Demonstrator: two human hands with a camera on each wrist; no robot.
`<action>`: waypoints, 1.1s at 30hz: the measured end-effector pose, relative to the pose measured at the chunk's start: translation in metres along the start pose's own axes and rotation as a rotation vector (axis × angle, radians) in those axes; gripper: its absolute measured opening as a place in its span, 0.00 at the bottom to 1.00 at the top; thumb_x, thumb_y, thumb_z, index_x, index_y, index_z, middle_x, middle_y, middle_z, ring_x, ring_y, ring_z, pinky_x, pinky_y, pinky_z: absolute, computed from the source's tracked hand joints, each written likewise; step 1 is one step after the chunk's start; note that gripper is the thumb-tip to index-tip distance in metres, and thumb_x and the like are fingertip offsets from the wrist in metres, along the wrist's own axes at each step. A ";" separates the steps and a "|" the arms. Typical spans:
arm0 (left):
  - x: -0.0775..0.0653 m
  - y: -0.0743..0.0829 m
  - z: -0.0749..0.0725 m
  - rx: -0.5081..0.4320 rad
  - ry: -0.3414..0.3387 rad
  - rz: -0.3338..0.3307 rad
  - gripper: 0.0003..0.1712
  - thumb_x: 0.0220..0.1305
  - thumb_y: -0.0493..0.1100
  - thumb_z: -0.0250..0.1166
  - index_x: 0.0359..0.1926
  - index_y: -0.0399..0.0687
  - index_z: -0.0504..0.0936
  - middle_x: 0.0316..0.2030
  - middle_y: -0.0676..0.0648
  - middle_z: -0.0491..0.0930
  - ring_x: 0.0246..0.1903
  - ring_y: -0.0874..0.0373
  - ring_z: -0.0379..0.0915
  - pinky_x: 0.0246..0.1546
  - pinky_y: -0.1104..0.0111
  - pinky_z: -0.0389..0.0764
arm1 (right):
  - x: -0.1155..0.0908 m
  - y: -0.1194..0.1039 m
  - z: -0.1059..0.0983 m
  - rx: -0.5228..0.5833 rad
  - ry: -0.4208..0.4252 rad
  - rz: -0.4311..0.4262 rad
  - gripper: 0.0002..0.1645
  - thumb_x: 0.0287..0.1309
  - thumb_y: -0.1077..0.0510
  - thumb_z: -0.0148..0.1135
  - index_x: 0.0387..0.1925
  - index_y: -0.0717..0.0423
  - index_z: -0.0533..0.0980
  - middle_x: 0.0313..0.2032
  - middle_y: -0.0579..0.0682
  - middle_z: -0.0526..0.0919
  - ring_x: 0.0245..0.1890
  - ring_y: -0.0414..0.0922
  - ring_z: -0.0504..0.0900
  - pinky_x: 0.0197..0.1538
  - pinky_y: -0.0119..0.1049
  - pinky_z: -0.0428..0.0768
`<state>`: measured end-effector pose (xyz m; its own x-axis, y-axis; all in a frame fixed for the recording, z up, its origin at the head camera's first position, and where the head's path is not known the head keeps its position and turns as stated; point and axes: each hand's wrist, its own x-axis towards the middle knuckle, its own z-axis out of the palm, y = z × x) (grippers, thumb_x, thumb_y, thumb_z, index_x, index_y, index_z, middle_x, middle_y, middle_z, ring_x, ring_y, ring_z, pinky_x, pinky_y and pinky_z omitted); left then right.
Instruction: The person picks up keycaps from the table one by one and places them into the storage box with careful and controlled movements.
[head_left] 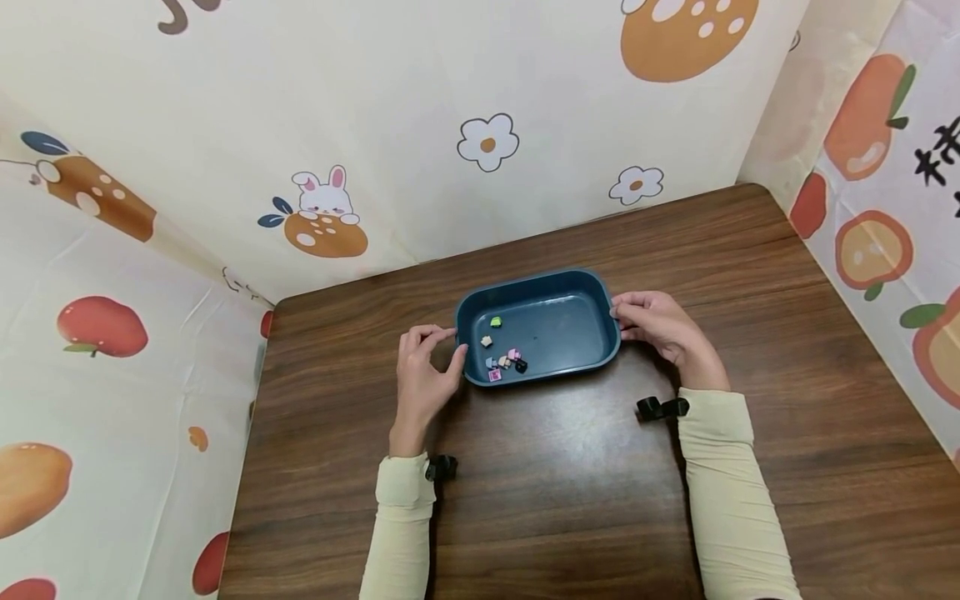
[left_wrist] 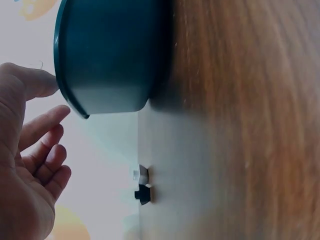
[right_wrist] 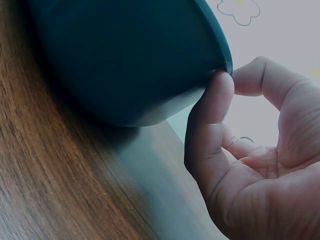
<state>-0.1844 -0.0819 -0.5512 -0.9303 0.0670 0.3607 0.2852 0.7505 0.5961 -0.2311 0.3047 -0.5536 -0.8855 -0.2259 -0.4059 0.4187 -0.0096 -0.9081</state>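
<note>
A dark blue-green rectangular tray [head_left: 570, 337] with rounded corners lies on the wooden table. Several tiny coloured pieces sit in its left part, among them a green piece [head_left: 496, 322], a magenta piece [head_left: 494, 376] and a black piece [head_left: 521, 366]. At the tray's left end, my left hand [head_left: 423, 379] touches the rim with thumb and index finger spread; its other fingers hang loosely bent in the left wrist view. My right hand [head_left: 663, 327] pinches the rim at the right end between thumb and index finger, as the right wrist view shows closely.
The brown wooden table [head_left: 570, 500] meets a cream wall covering [head_left: 420, 100] printed with flowers and a rabbit. Fruit-printed sheets hang at left and right. Beyond the left hand, a small black thing [left_wrist: 143, 194] stands beside a small pale thing [left_wrist: 143, 175].
</note>
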 end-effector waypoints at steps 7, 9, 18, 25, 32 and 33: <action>0.001 -0.007 -0.004 0.002 0.040 0.017 0.18 0.64 0.46 0.76 0.51 0.41 0.90 0.51 0.42 0.81 0.53 0.45 0.72 0.55 0.53 0.73 | -0.001 0.000 -0.002 -0.010 0.001 0.010 0.17 0.74 0.62 0.55 0.57 0.70 0.72 0.30 0.37 0.83 0.29 0.33 0.80 0.37 0.26 0.85; 0.001 -0.009 -0.004 0.004 0.044 0.019 0.18 0.64 0.46 0.76 0.51 0.41 0.90 0.51 0.42 0.81 0.52 0.45 0.72 0.55 0.53 0.73 | -0.001 0.001 -0.003 -0.014 0.003 0.009 0.16 0.74 0.62 0.54 0.56 0.69 0.72 0.30 0.37 0.83 0.30 0.33 0.80 0.37 0.27 0.85; 0.000 -0.022 -0.009 0.035 0.084 -0.009 0.17 0.64 0.43 0.76 0.51 0.39 0.90 0.50 0.41 0.81 0.50 0.43 0.71 0.53 0.52 0.72 | 0.002 0.000 -0.002 -0.007 -0.005 0.012 0.15 0.74 0.61 0.55 0.55 0.68 0.73 0.31 0.37 0.83 0.30 0.33 0.80 0.37 0.27 0.85; 0.000 -0.030 -0.011 0.047 0.069 -0.068 0.17 0.64 0.45 0.75 0.51 0.41 0.89 0.50 0.41 0.81 0.52 0.42 0.71 0.53 0.51 0.72 | 0.002 -0.002 -0.002 -0.023 -0.001 0.011 0.18 0.74 0.61 0.54 0.58 0.69 0.71 0.31 0.36 0.83 0.30 0.33 0.80 0.37 0.26 0.84; -0.003 -0.036 -0.013 0.056 0.051 -0.123 0.19 0.65 0.45 0.74 0.53 0.42 0.87 0.51 0.40 0.81 0.51 0.42 0.72 0.50 0.52 0.72 | 0.001 0.001 -0.002 -0.038 -0.008 -0.015 0.18 0.75 0.60 0.57 0.57 0.70 0.72 0.29 0.36 0.82 0.30 0.32 0.80 0.38 0.27 0.85; -0.003 -0.037 -0.013 0.059 0.044 -0.132 0.19 0.66 0.46 0.74 0.54 0.43 0.87 0.52 0.40 0.81 0.52 0.42 0.72 0.50 0.52 0.72 | 0.001 0.001 -0.002 -0.036 -0.009 -0.019 0.17 0.75 0.60 0.58 0.56 0.69 0.72 0.29 0.36 0.82 0.30 0.32 0.80 0.38 0.27 0.85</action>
<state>-0.1892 -0.1190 -0.5649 -0.9475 -0.0629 0.3136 0.1454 0.7885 0.5975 -0.2315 0.3064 -0.5554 -0.8914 -0.2347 -0.3876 0.3940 0.0210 -0.9189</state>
